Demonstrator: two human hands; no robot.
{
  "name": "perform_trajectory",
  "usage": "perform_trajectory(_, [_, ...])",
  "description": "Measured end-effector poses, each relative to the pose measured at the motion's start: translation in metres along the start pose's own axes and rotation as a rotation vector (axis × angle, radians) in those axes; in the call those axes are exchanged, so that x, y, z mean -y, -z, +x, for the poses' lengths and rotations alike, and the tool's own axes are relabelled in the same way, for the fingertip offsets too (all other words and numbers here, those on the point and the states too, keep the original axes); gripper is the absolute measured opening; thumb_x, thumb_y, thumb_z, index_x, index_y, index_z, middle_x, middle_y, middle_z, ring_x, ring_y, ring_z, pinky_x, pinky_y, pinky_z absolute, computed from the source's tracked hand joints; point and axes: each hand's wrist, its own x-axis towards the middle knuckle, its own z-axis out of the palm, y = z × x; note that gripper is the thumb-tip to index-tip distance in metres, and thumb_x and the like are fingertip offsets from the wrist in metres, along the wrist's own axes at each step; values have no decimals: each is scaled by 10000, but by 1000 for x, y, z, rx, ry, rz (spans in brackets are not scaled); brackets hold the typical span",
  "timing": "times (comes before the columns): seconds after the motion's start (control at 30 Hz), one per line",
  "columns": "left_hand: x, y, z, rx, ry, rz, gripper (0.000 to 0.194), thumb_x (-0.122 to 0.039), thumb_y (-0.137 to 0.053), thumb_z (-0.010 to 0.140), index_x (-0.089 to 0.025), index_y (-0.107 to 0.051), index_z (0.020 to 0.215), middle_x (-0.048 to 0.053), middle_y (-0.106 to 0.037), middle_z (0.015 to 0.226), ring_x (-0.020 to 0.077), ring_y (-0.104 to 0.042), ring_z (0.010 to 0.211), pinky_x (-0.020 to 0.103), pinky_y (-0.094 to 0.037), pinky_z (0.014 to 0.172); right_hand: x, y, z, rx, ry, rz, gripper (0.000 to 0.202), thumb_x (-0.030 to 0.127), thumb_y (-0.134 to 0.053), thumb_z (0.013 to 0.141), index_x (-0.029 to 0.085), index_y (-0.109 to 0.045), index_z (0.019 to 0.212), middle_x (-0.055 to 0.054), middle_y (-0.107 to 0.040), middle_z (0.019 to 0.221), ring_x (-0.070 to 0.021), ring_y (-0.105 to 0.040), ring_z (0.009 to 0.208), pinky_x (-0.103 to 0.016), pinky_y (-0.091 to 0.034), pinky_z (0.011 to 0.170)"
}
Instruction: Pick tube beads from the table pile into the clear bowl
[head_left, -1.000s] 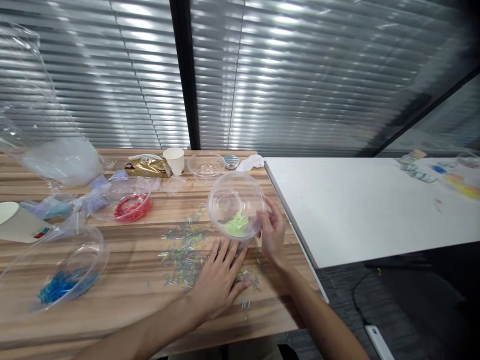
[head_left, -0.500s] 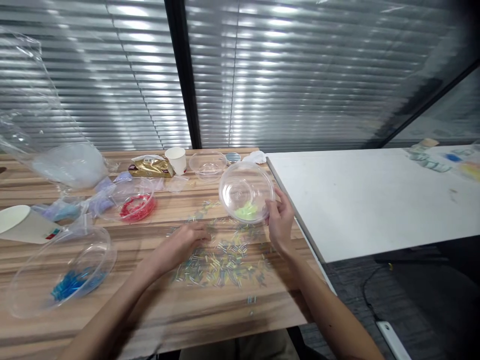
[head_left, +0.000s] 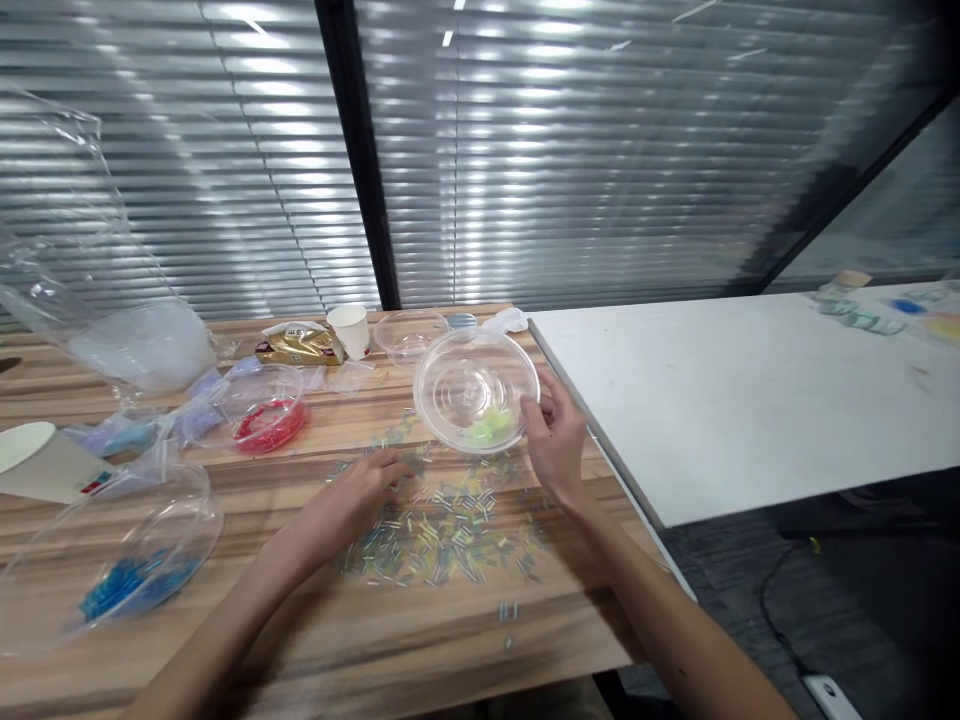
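My right hand [head_left: 556, 435] grips the right rim of a clear plastic bowl [head_left: 450, 375], thumb over the edge, and tilts it above the table. Yellow-green pieces [head_left: 489, 428] lie in the bowl's lower part. Left of it my left hand [head_left: 369, 490] rests low at the edge of a spread of small clear and yellowish tubes [head_left: 442, 530]. Its fingers are bent and drawn together at the tabletop; what they pinch, if anything, I cannot make out. A few loose tubes [head_left: 508, 610] lie apart, nearer to me.
At left stand clear bowls with blue pieces [head_left: 124, 588] and red pieces [head_left: 271, 426], beside a tipped paper cup [head_left: 45, 470]. A gold packet [head_left: 300, 345], an upright paper cup [head_left: 349, 330] and another clear bowl [head_left: 409, 335] are at the back. A white table [head_left: 720, 400] adjoins at right.
The bowl in my right hand has shifted slightly left and its opening faces me a little more. My left hand stays at about the same spot among the tubes. The view has shifted slightly.
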Motion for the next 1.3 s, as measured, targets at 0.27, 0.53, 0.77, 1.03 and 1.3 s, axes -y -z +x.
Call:
perform_trajectory(0.27, [4,-2,-1,3,61,12,442,39,-374,763,-182,-606,1067,76,-582,1052,217,-577,946,342,-465,806,3,-1,-4,49,31,-3,425,269,-485,769,97,-592,1142,50,-460,524,-93,-366,469,-238,-314,458])
perform_trajectory(0.53, [11,-3,-3,-86,18,-10,478,24,-332,814,-234,-608,1106,58,-588,1054,194,-578,946,305,-455,808,-7,-4,-6,86,18,5,432,264,-490,756,90,-623,1128,27,-521,553,-104,-416,491,-244,-345,477])
perform_trajectory(0.77, [7,2,2,-3,113,40,271,-56,-391,852,-159,-637,903,83,-632,996,211,-593,908,321,-453,809,-10,-5,-4,74,55,-10,431,262,-491,763,92,-629,1134,32,-512,557,-99,-425,504,-245,-354,503])
perform_trajectory(1.03, [4,2,3,-23,113,55,215,-95,-423,858,-157,-629,860,71,-643,924,205,-599,841,299,-444,743,-15,-7,-3,80,105,-79,433,272,-483,771,87,-624,1137,48,-472,525,-99,-400,487,-250,-354,507])
perform_trajectory(1.3, [6,0,4,-49,111,76,212,-63,-412,851,-156,-596,801,59,-624,875,192,-587,808,285,-434,700,-12,-6,-5,101,131,-97,419,271,-482,777,81,-623,1123,60,-421,514,-93,-364,483,-250,-337,510])
